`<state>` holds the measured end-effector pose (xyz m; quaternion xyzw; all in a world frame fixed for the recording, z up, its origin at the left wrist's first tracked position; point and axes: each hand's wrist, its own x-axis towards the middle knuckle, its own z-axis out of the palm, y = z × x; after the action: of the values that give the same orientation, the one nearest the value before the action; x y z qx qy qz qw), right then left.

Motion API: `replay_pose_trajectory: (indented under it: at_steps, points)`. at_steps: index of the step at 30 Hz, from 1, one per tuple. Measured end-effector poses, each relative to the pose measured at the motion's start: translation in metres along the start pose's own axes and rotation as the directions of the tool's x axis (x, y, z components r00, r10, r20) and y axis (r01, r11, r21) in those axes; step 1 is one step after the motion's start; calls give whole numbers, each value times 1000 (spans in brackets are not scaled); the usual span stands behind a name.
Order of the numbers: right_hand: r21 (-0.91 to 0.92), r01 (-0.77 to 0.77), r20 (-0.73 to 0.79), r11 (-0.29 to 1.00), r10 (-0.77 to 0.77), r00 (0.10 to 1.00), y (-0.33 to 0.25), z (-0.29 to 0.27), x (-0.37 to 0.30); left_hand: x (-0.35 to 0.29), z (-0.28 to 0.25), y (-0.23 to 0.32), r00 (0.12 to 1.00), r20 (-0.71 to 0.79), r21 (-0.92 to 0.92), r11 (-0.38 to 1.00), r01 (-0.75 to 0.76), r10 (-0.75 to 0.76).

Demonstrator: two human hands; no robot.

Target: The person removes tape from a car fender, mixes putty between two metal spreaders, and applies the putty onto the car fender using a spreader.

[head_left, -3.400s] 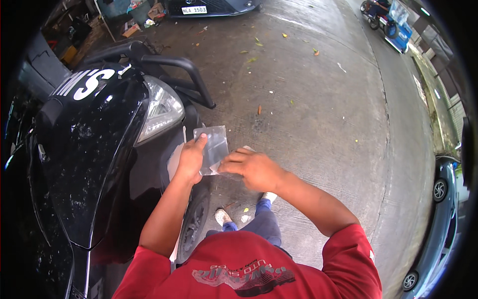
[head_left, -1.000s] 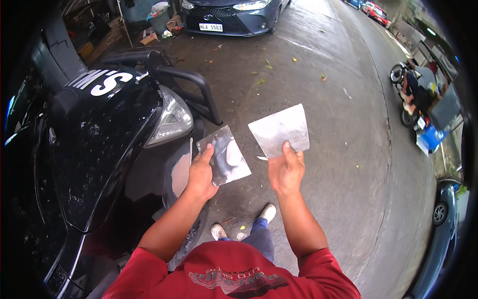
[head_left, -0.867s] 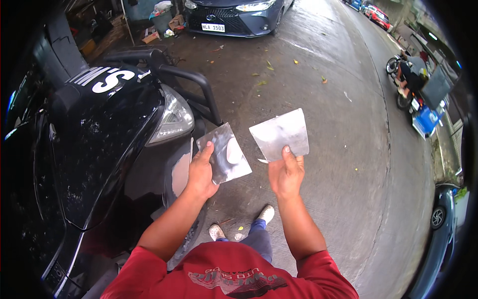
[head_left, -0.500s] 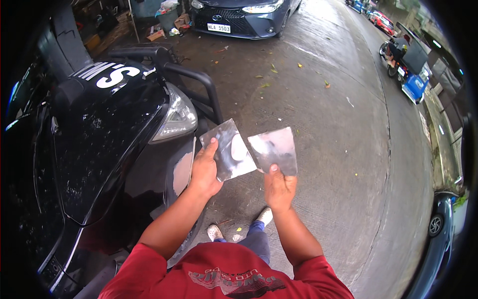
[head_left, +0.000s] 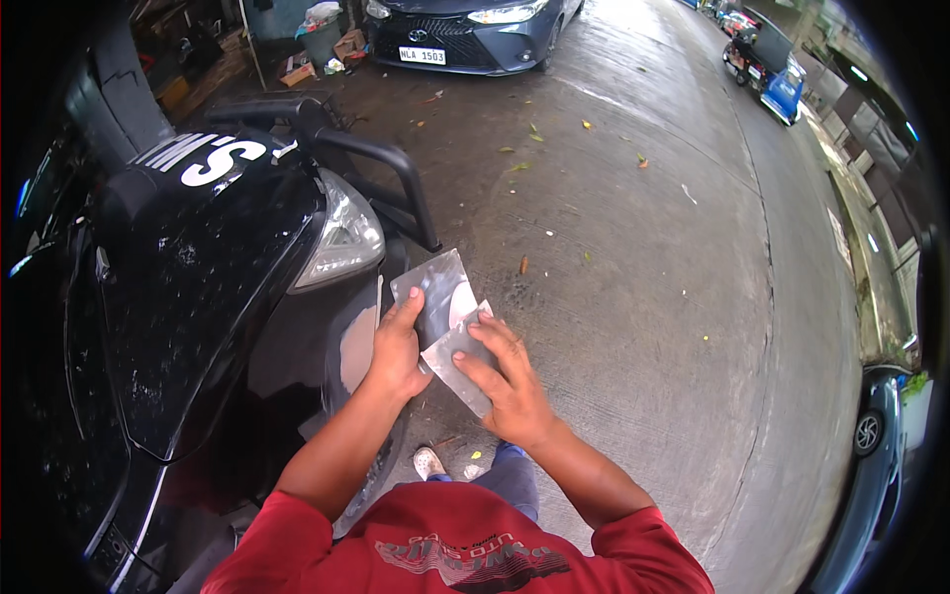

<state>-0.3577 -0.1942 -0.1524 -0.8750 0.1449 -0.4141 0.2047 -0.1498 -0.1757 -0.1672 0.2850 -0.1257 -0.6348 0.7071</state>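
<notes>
My left hand [head_left: 398,348] grips a thin, square metal putty spreader [head_left: 427,289], its thumb lying on the upper face. A pale pinkish blob of putty [head_left: 461,300] sits near the right edge of that sheet. A second metal spreader [head_left: 457,368] is in my right hand [head_left: 519,404], which has its fingers laid over the face. This second sheet is tilted and overlaps the lower right corner of the first. Left of my hands, a dull pinkish filler patch [head_left: 356,348] covers part of the black car's bumper, below the headlight [head_left: 344,238].
The black car [head_left: 198,297] fills the left side, its dark tubular bar [head_left: 381,148] jutting forward. A grey car [head_left: 465,40] faces me ahead. Wet concrete [head_left: 633,327] with scattered leaves lies to the right, where a motorcycle with a blue sidecar [head_left: 782,94] is on the road.
My right hand has come left and turned, bringing its spreader from beside the left one to over its lower corner. The motorcycle with sidecar has moved farther up the road.
</notes>
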Motion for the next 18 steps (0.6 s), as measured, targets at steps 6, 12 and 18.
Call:
replay_pose_trajectory:
  at_steps: [6, 12, 18]
  points:
    - [-65, -335, 48, 940, 338, 940, 47, 17, -62, -3, -4, 13, 993, -113, 55, 998, -18, 24]
    - [-33, -461, -68, 887, 458, 886, 63, -31, -42, 5, -14, 38, 987, -161, 278, 960, 28, 18]
    - [-233, -137, 118, 963, 168, 979, 49, -64, 48, 11, -5, 42, 978, -180, 464, 868, 179, -105]
